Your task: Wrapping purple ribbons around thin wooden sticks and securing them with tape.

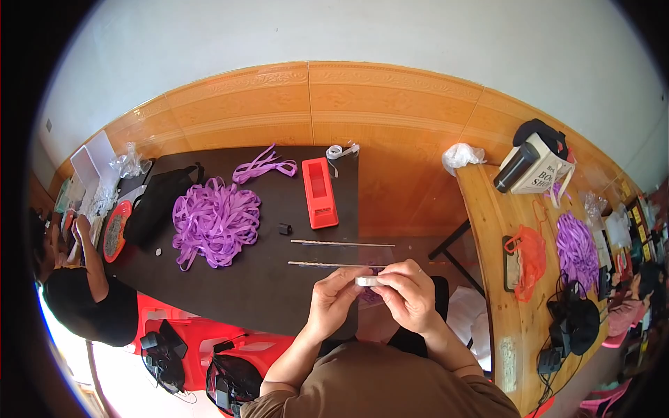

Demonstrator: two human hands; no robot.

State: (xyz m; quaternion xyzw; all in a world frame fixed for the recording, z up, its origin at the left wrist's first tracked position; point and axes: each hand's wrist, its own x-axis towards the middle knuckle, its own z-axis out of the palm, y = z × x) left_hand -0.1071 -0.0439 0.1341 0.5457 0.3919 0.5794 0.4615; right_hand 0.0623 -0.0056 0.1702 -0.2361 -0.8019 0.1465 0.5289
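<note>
In front of my chest, just off the dark table's near right corner, a small whitish ring-shaped roll, which looks like tape, is pinched in the fingertips of both hands. My left hand grips its left side and my right hand its right side. Just beyond them lie two thin pale rods, the nearer rod close to my fingers and the farther rod roughly parallel to it. Past these stands a red plastic holder, with a white tape roll behind it.
A heap of purple ribbon and a small black piece lie on the dark table. At far left a person in black works. On the right, a wooden table bears a tote bag, purple ribbon and an orange bag.
</note>
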